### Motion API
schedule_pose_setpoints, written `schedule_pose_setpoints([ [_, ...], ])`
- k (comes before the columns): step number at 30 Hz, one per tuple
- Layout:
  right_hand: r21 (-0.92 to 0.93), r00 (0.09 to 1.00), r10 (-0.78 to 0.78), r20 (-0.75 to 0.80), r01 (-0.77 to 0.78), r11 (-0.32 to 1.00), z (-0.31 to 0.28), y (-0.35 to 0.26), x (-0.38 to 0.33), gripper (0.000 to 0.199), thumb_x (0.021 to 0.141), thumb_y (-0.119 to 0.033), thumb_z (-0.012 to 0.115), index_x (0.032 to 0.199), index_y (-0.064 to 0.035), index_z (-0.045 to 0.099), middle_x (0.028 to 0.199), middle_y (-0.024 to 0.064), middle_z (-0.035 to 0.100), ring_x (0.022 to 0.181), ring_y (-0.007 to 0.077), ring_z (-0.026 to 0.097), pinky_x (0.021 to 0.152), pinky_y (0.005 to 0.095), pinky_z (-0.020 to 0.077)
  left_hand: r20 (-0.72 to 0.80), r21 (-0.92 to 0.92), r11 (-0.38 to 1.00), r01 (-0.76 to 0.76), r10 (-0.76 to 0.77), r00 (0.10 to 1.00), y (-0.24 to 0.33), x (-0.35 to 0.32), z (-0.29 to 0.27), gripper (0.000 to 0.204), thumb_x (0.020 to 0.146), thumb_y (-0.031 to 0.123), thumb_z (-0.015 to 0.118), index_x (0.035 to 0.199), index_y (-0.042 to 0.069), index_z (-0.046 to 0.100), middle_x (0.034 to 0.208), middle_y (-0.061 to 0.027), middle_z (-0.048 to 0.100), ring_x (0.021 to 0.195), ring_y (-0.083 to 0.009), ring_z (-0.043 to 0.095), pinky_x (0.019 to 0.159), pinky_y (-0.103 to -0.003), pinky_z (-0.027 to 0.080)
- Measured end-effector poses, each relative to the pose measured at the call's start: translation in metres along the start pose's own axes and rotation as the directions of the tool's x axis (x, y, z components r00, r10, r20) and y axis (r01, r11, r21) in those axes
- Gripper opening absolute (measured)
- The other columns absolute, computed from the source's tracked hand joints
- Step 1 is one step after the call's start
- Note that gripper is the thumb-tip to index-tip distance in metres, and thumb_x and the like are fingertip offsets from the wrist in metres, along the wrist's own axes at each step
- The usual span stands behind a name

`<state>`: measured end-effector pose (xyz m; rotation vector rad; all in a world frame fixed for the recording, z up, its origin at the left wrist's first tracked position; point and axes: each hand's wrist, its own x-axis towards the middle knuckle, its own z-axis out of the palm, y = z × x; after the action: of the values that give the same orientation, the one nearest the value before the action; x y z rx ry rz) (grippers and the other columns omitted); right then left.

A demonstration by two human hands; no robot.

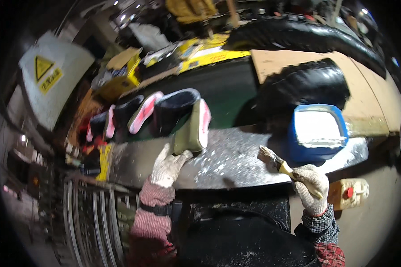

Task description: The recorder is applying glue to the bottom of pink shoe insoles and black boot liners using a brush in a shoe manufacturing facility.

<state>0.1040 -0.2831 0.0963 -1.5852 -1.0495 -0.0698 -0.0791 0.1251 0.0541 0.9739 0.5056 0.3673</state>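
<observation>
My left hand (pixel 168 168), in a pale knit glove, has its fingers apart at the near end of an olive boot (pixel 188 137). Its fingertips touch or almost touch the boot, which lies on its side with its pink-and-white sole facing right. In my gloved right hand (pixel 313 187) is a paintbrush (pixel 286 169), gripped by its yellowish handle, with the worn bristles pointing up and left. Beyond that hand stands a blue tub (pixel 318 153) holding a white substance (pixel 316 127). Farther left are a dark boot (pixel 171 109) and several more pieces of footwear with pink soles.
The metal ledge (pixel 236 164) is spattered white and borders a dark green belt (pixel 229 95). Black ribbed shapes (pixel 309 84) lie at the back right. A yellowish jug (pixel 349 193) with a red cap is at the right, a metal rack (pixel 93 218) at the lower left.
</observation>
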Motion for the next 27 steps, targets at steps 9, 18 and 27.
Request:
schedule_pose_setpoints([
  [9, 0.100, 0.954, 0.172, -0.245, -0.152, 0.983, -0.062, 0.005, -0.049, 0.025, 0.082, -0.011, 0.071, 0.102, 0.0024, 0.064, 0.098, 0.0144, 0.063, 0.089, 0.0240, 0.062, 0.079, 0.0353, 0.0501, 0.265, -0.040, 0.855, 0.517, -0.490, 0.830, -0.045, 0.152, 0.221, 0.060, 0.094, 0.061, 0.046, 0.107, 0.004, 0.061, 0.107, -0.0171, 0.067, 0.101, -0.0310, 0.062, 0.091, -0.051, 0.048],
  [18, -0.006, 0.837, 0.132, -0.530, -0.159, 0.987, -0.096, -0.011, -0.007, 0.022, 0.087, 0.002, 0.063, 0.109, 0.0053, 0.061, 0.101, 0.0119, 0.066, 0.084, 0.0156, 0.063, 0.072, 0.0260, 0.0502, -0.040, 0.103, 0.967, -0.232, 0.237, 0.971, -0.053, 0.100, 0.234, 0.025, 0.094, 0.027, 0.066, 0.102, 0.004, 0.061, 0.092, -0.0022, 0.062, 0.085, -0.0119, 0.058, 0.077, -0.026, 0.048],
  [27, -0.349, 0.889, 0.123, -0.442, -0.296, 0.889, -0.097, 0.004, 0.045, 0.011, 0.087, -0.009, 0.068, 0.090, 0.0014, 0.068, 0.071, 0.0056, 0.064, 0.066, 0.0102, 0.058, 0.060, 0.0260, 0.0471, 0.010, -0.670, 0.703, -0.237, 0.328, 0.945, 0.005, -0.149, 0.001, 0.057, 0.101, 0.043, 0.039, 0.143, 0.004, 0.043, 0.149, -0.0164, 0.041, 0.136, -0.0343, 0.040, 0.112, -0.052, 0.029],
])
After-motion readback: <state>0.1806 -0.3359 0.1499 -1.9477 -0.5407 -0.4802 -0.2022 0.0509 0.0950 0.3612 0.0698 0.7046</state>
